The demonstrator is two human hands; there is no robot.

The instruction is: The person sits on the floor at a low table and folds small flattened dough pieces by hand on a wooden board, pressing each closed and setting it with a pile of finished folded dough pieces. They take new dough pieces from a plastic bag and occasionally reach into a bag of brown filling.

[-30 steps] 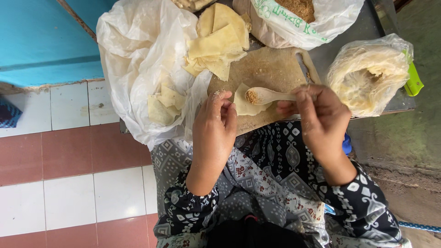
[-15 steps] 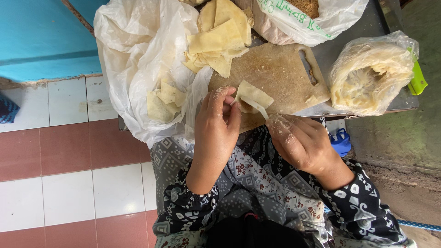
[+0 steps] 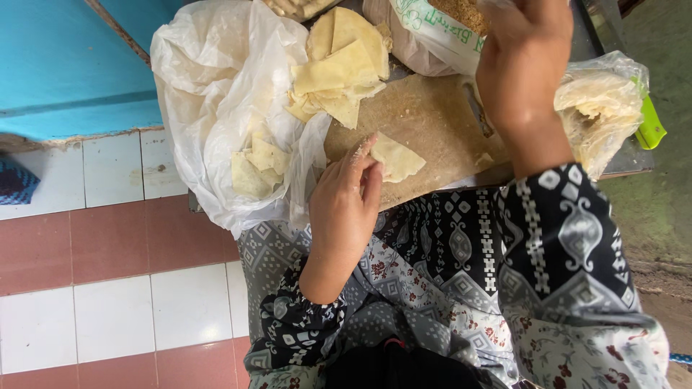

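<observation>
A pale folded pastry sheet [image 3: 398, 158] lies on the brown wooden board [image 3: 432, 115] in front of my lap. My left hand [image 3: 347, 205] rests at the board's near edge, its fingertips pressed together on the sheet's left corner. My right hand [image 3: 525, 61] is raised over the far right of the board, reaching to an open plastic bag of brown crumbly filling [image 3: 450, 18]. Its fingertips run past the top edge of the view, so what they hold is hidden.
A pile of cut pastry sheets [image 3: 342, 68] spills from a large white plastic bag [image 3: 209, 108] on the left. A clear bag of pastry wrappers [image 3: 602, 108] and a green object [image 3: 650, 128] sit at the right. Red and white floor tiles [image 3: 115, 266] lie below a blue wall [image 3: 65, 65].
My right hand let go of the pastry sheet and rose from my lap to the filling bag. My left hand lowered the sheet flat onto the board.
</observation>
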